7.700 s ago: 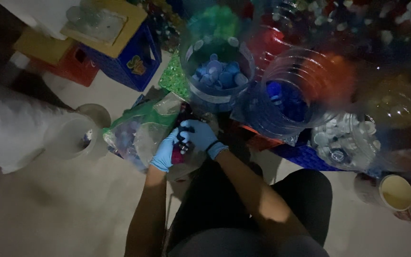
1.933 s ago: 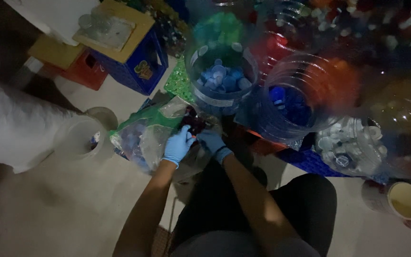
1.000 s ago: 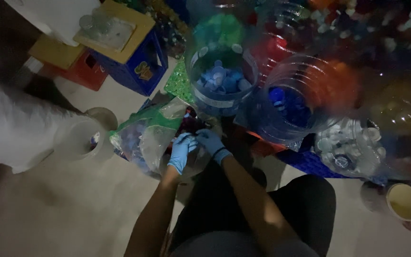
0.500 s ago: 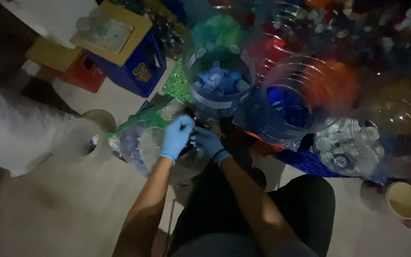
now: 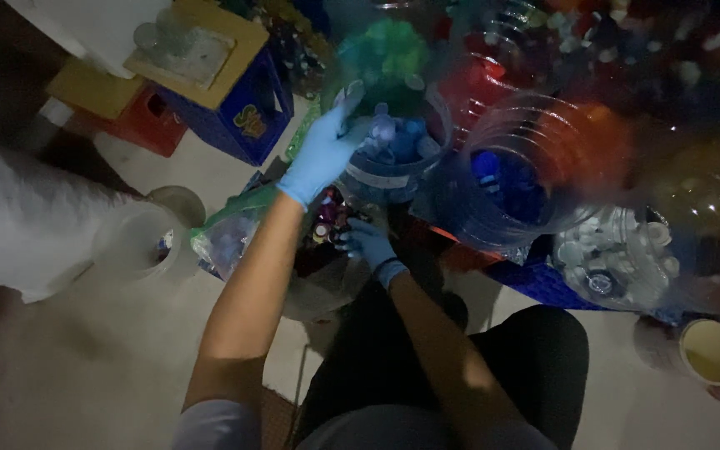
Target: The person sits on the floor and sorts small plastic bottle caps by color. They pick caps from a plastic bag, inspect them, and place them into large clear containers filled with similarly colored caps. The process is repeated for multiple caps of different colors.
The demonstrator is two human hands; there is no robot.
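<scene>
My left hand [image 5: 323, 150], in a blue glove, reaches up to the rim of a clear round container [image 5: 393, 158] filled with pale blue bottle caps; its fingers pinch something small and pale, too blurred to name. My right hand [image 5: 370, 242], also gloved in blue, rests lower down in a clear bag of mixed coloured caps [image 5: 327, 242] in front of my knees. Whether the right fingers hold a cap is hidden.
More clear tubs stand to the right: dark blue caps [image 5: 502, 187], orange caps [image 5: 581, 146], white caps [image 5: 618, 258]. A blue crate [image 5: 239, 117] with a yellow lid sits upper left, a white sack [image 5: 27, 225] and clear cup [image 5: 135, 242] at left, a yellow cup [image 5: 710, 350] lower right.
My left hand has lifted from the bag of mixed caps and moved up and right to the tub of pale blue caps. The right hand has stayed in the bag.
</scene>
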